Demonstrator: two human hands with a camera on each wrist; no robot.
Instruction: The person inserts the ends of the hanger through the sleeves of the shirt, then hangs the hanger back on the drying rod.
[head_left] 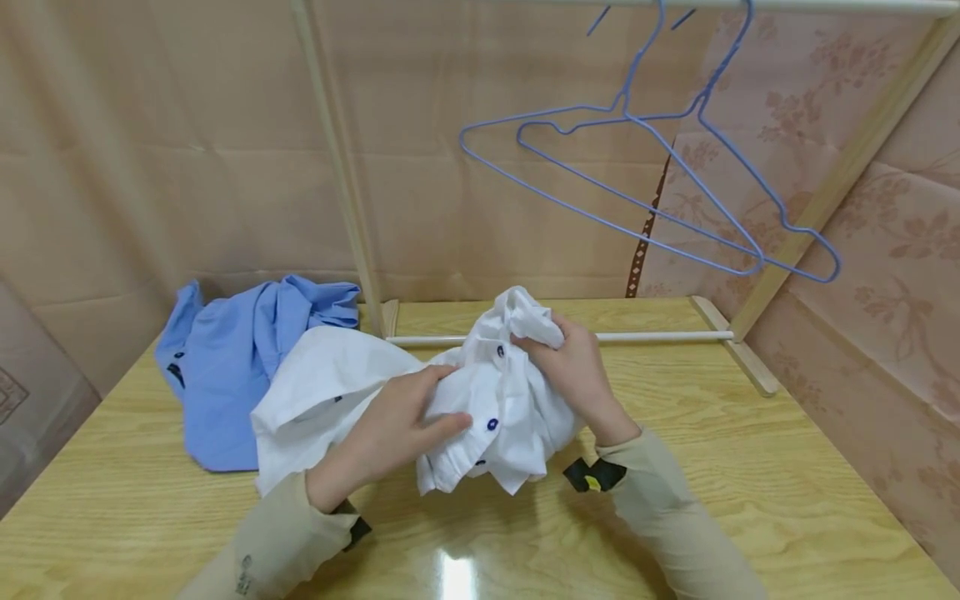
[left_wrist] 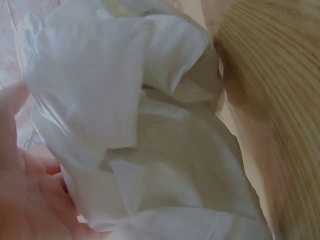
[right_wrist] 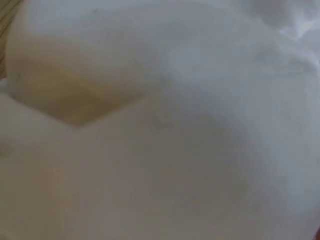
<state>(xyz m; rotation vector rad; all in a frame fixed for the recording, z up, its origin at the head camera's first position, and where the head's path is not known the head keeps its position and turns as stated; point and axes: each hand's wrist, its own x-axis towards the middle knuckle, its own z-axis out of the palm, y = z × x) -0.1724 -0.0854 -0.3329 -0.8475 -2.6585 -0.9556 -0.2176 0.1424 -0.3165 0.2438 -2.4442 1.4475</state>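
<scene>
Gripping a gathered, raised fold of white cloth, your right hand (head_left: 577, 371) is firmly on; your left hand (head_left: 393, 421) lies against the buttoned front, thumb along it, though whether it's gripping I can't tell, with some of its fingers tucked behind the fabric. And between them, there's the white shirt (head_left: 517, 417), crumpled above the bench (head_left: 750, 467), dark buttons facing up!

Here's the relation that looks decisive: the shirt's length runs crosswise, bunched up at your right hand and trailing left under your left wrist. Your right hand has the high, gathered end; your left is nearer the long, loose part.

Beyond that trailing cloth, on your left, a blue shirt (head_left: 240, 375) lies heaped, just touching the white. Ahead, a low white bar (head_left: 637, 337) crosses behind the bundle. Up to the right, two blue hangers (head_left: 626, 104) hang from the top rail (head_left: 840, 8), well apart from your hands.
</scene>
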